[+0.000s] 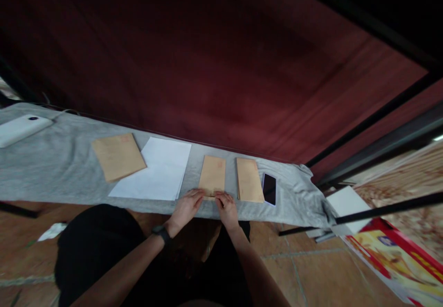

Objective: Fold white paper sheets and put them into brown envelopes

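Observation:
A brown paper envelope [212, 173] lies on the grey cloth in front of me, its near end between my hands. The fingers of my left hand [188, 205] are closed on the left corner of that near edge. My right hand [226, 207] pinches the right corner, where the paper looks folded. Just to the right rests a stack of similar brown envelopes [249, 180]. White paper sheets [162, 168] lie left of my hands, with more brown envelopes [119, 156] overlapping their left side.
A phone [269, 189] lies right of the envelope stack. At the far left is a white device [22, 129] with a cable. The grey cloth [290, 191] covers a narrow table against a dark red panel [207, 76]. A red and yellow box [398, 256] stands at the lower right.

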A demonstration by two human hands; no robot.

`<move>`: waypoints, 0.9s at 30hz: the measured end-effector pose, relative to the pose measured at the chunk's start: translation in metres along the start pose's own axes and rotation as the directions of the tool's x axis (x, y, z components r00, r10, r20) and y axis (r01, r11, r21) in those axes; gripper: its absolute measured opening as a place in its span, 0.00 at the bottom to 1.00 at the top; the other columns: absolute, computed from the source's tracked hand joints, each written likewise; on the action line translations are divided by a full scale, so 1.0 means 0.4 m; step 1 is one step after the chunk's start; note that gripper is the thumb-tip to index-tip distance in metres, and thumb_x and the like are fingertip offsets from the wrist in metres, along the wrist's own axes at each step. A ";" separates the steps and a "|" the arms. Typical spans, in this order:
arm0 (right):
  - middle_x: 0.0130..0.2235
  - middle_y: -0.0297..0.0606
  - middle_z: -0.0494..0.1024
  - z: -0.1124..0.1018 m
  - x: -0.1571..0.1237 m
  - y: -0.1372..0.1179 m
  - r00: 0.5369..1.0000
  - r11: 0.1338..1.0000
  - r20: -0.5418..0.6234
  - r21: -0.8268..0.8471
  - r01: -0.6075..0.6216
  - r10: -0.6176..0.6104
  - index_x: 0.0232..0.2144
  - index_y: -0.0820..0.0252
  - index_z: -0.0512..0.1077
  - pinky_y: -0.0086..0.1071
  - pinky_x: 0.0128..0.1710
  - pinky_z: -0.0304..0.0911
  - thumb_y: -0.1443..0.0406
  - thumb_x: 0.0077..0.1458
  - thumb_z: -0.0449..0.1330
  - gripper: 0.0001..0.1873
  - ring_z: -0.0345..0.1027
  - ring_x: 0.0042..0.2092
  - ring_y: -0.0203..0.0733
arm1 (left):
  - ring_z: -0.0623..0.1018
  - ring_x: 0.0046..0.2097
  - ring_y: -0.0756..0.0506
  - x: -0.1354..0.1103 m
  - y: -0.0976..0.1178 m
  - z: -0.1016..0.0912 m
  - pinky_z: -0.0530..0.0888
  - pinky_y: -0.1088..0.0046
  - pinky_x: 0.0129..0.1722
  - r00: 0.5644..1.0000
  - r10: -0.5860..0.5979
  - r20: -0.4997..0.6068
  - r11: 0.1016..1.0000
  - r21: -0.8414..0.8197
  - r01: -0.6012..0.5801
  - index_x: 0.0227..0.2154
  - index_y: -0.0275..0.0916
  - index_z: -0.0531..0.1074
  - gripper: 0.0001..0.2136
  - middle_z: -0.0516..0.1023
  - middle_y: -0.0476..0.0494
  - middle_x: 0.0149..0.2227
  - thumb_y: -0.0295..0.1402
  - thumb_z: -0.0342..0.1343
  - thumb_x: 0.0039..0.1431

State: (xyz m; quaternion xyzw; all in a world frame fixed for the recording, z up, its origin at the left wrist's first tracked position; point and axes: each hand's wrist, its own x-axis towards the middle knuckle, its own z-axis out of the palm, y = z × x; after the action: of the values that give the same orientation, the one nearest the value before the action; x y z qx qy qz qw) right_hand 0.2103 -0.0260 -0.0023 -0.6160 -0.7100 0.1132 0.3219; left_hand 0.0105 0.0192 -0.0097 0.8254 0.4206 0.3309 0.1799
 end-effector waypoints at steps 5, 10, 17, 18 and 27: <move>0.50 0.39 0.81 -0.001 -0.004 -0.005 1.000 1.000 -0.007 0.009 -0.025 0.025 0.46 0.55 0.76 0.39 0.54 0.63 0.68 0.67 0.51 0.14 0.72 0.52 0.43 | 0.78 0.51 0.42 0.001 0.008 0.004 0.75 0.58 0.54 0.999 -0.042 -0.019 0.999 -0.008 0.042 0.45 0.41 0.77 0.13 0.81 0.41 0.48 0.31 0.48 0.66; 0.56 0.40 0.77 0.009 -0.021 -0.029 1.000 0.994 -0.008 -0.111 0.021 -0.022 0.52 0.56 0.74 0.40 0.61 0.58 0.68 0.69 0.49 0.17 0.67 0.59 0.41 | 0.78 0.50 0.41 0.002 0.013 0.000 0.75 0.58 0.54 1.000 -0.008 -0.001 1.000 0.017 0.008 0.46 0.40 0.77 0.13 0.81 0.41 0.48 0.31 0.48 0.66; 0.66 0.43 0.65 0.047 -0.069 -0.091 0.985 0.963 0.126 -0.226 0.146 -0.119 0.66 0.61 0.60 0.45 0.70 0.48 0.61 0.70 0.49 0.26 0.56 0.68 0.45 | 0.76 0.55 0.41 -0.015 0.014 -0.010 0.73 0.56 0.58 0.992 0.080 0.093 0.991 0.099 -0.089 0.51 0.38 0.75 0.16 0.79 0.38 0.54 0.27 0.47 0.65; 0.66 0.43 0.65 0.049 -0.071 -0.093 0.986 0.964 0.130 -0.232 0.128 -0.100 0.66 0.61 0.61 0.44 0.70 0.48 0.61 0.70 0.49 0.25 0.57 0.67 0.44 | 0.76 0.56 0.41 -0.020 0.013 -0.012 0.73 0.56 0.58 0.991 0.090 0.099 0.990 0.103 -0.101 0.52 0.38 0.75 0.17 0.78 0.38 0.55 0.27 0.47 0.65; 0.66 0.42 0.66 0.006 -0.090 -0.051 0.995 0.967 0.092 -0.246 0.068 -0.047 0.65 0.59 0.62 0.46 0.69 0.50 0.65 0.70 0.47 0.24 0.59 0.66 0.44 | 0.75 0.60 0.40 -0.049 0.022 -0.037 0.71 0.55 0.61 0.993 0.094 0.075 0.989 0.107 -0.102 0.55 0.40 0.74 0.18 0.77 0.39 0.57 0.33 0.47 0.67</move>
State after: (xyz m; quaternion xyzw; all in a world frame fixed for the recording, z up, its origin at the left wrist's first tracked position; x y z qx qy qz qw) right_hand 0.1937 -0.0641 -0.0041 -0.6252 -0.7493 0.0402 0.2145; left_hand -0.0031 -0.0014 -0.0018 0.8648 0.3906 0.2865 0.1322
